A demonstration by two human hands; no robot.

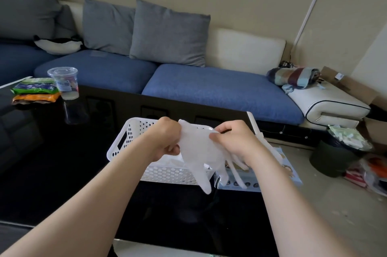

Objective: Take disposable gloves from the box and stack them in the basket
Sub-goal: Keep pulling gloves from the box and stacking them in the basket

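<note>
Left grip: the left hand (167,137) is curled tight and pinches the glove (199,152) at its upper left edge.
Right grip: the right hand (234,139) is narrow, thumb and fingertips pinching the glove's upper right edge.
Glove: held in the air, spread between both hands over the basket (129,137); its fingers hang past the basket's near wall.
Box (289,171): just right of the basket, by the tabletop's (62,162) right edge, partly hidden by the right forearm.
Room: bare tabletop lies left of and in front of the basket; a cup (63,83) and packets (35,89) stand well apart at the far left; the sofa (209,87) is behind.
Materials: thin, translucent white glove; white perforated plastic basket with a handle slot; glossy black tabletop; pale blue printed box.
</note>
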